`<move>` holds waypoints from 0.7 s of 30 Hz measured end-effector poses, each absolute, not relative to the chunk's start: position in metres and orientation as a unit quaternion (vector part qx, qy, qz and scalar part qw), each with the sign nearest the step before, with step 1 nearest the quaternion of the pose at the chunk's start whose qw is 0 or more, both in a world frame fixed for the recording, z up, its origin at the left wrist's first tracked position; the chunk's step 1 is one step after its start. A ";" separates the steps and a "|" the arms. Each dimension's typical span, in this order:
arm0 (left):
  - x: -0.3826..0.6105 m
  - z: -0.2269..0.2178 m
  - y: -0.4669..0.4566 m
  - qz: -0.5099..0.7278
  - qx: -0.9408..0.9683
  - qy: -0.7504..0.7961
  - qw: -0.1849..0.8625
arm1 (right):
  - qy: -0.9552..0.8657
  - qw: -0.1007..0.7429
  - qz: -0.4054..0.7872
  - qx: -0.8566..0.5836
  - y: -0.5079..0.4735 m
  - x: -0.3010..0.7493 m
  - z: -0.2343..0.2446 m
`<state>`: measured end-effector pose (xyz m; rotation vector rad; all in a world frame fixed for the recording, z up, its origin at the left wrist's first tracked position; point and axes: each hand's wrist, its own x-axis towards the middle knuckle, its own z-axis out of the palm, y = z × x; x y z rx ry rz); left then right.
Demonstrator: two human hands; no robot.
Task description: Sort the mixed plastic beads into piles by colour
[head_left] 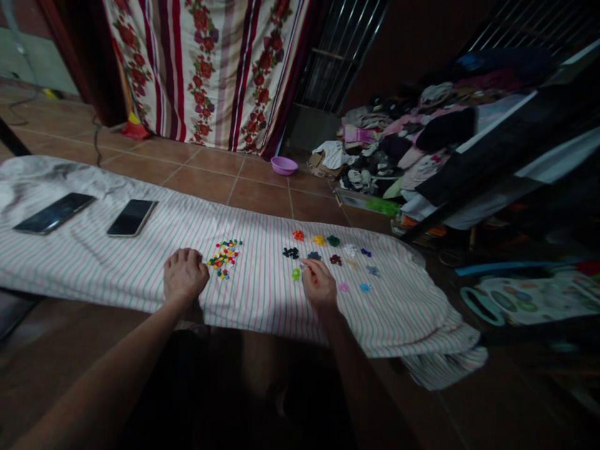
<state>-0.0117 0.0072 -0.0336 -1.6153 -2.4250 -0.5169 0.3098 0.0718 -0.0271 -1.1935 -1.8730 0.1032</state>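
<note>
My left hand [184,273] lies on the striped cloth with its fingers resting on the fabric, its thumb beside a mixed pile of small coloured beads [225,257]. Nothing shows in it. My right hand [319,283] is closed in a pinch among small heaps sorted by colour; a bit of red shows between its fingers, too small to make out fully. Around it are black [291,252], dark grey [314,255], lime green [295,274], orange-red [298,235], yellow [319,240], brown [335,260] and pink beads [344,287].
Two dark-screened devices, a tablet [55,213] and a phone [132,218], lie on the cloth [262,294] at left. More bead heaps, including white [349,250] and blue [365,287], sit right. Beyond are a purple basin [284,165] and piled clothes [398,137].
</note>
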 end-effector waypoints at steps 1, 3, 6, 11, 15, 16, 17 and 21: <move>-0.012 -0.034 0.007 -0.175 -0.544 -0.815 0.094 | -0.764 0.439 0.052 -0.470 0.071 0.302 -0.027; -0.012 -0.035 0.008 -0.176 -0.547 -0.813 0.100 | -0.783 0.432 0.076 -0.441 0.071 0.284 -0.027; -0.013 -0.036 0.008 -0.177 -0.551 -0.810 0.099 | -0.813 0.409 0.121 -0.397 0.069 0.256 -0.030; -0.014 -0.037 0.008 -0.197 -0.553 -0.804 0.097 | -0.862 0.330 0.174 -0.342 0.066 0.215 -0.036; -0.014 -0.038 0.009 -0.206 -0.554 -0.801 0.099 | -0.868 0.305 0.179 -0.350 0.071 0.193 -0.041; -0.014 -0.039 0.009 -0.206 -0.553 -0.801 0.097 | -0.862 0.309 0.178 -0.360 0.073 0.189 -0.042; -0.014 -0.039 0.009 -0.205 -0.553 -0.802 0.094 | -0.855 0.316 0.175 -0.372 0.076 0.184 -0.043; -0.014 -0.038 0.009 -0.214 -0.554 -0.801 0.083 | -0.823 0.336 0.161 -0.428 0.083 0.166 -0.049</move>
